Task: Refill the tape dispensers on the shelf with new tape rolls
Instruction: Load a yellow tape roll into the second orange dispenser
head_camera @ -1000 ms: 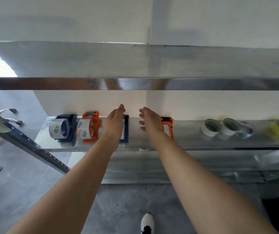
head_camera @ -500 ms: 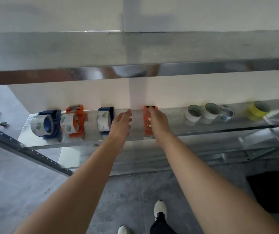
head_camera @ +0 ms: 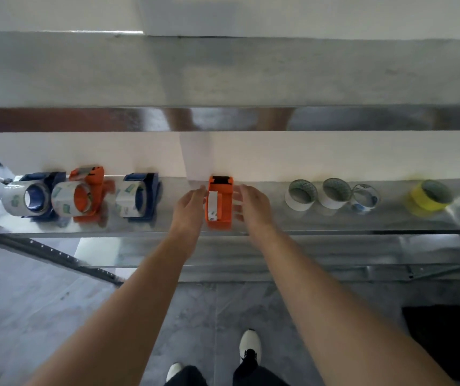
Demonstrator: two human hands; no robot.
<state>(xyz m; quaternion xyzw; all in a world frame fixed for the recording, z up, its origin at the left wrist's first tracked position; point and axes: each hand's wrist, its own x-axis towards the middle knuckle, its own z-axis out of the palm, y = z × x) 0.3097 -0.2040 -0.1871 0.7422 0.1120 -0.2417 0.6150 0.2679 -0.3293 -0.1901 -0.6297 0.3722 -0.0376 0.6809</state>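
Note:
An orange tape dispenser (head_camera: 220, 203) with a thin white roll in it stands on the metal shelf (head_camera: 279, 221). My left hand (head_camera: 188, 208) is at its left side, fingertips touching or nearly touching it. My right hand (head_camera: 252, 206) is just right of it with fingers spread, blurred. Left along the shelf stand a blue dispenser (head_camera: 35, 196), an orange dispenser (head_camera: 84, 195) and another blue dispenser (head_camera: 137, 197), each holding a clear roll. To the right lie two white rolls (head_camera: 301, 195) (head_camera: 334, 193), a clear roll (head_camera: 365, 197) and a yellow roll (head_camera: 429, 195).
An upper metal shelf (head_camera: 223, 79) overhangs above the hands. A lower shelf (head_camera: 334, 257) sits below. A slanted perforated metal rail (head_camera: 56, 254) runs at the left. A grey tiled floor and my shoes (head_camera: 249, 348) are beneath.
My view shifted so the orange dispenser is between my hands. The left hand moved right from the blue dispenser to the orange one; the right hand moved off to its right side.

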